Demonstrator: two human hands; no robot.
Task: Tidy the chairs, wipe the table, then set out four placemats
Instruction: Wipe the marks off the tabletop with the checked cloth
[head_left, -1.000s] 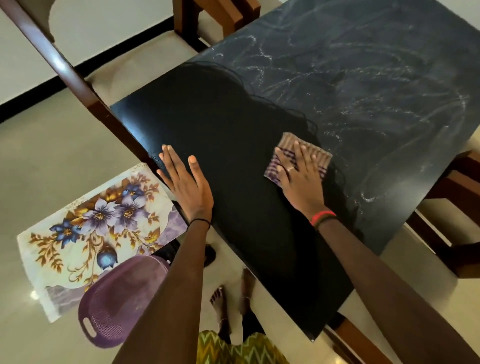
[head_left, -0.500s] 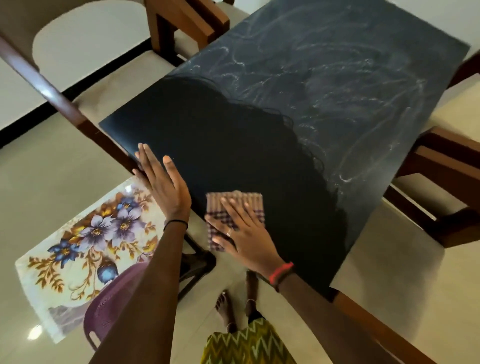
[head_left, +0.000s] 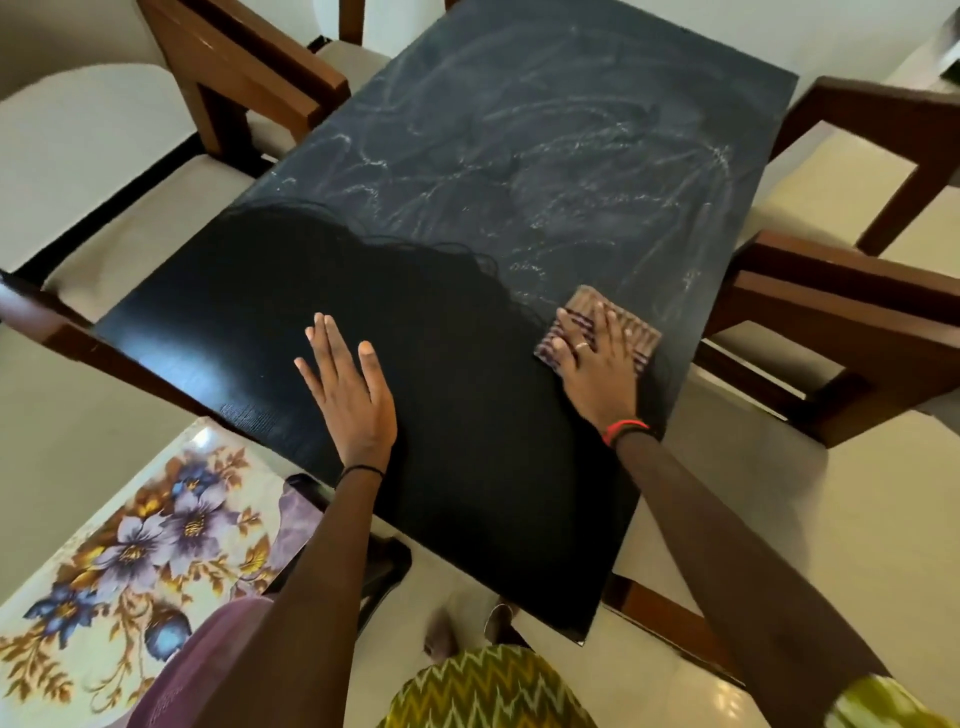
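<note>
The black table (head_left: 218, 332) is dark and wet across its near half, and its far half carries whitish smear marks. My right hand (head_left: 597, 364) presses flat on a folded checked cloth (head_left: 641, 332) near the table's right edge, at the border between wet and smeared areas. My left hand (head_left: 348, 384) lies flat with fingers spread on the wet surface near the front left edge, holding nothing. A flowered placemat (head_left: 130, 545) lies on something low beyond the table's near left corner.
Wooden chairs with cream seats stand around the table: one at the left (head_left: 156, 208), one at the far left (head_left: 249, 67), two on the right (head_left: 831, 312). A purple plastic basket (head_left: 208, 670) sits partly over the placemat. My bare feet (head_left: 441, 639) stand on the pale floor.
My right hand slid the cloth from the near left edge of the table, beside my left hand, across to the right edge. My left hand shifted a little further onto the table.
</note>
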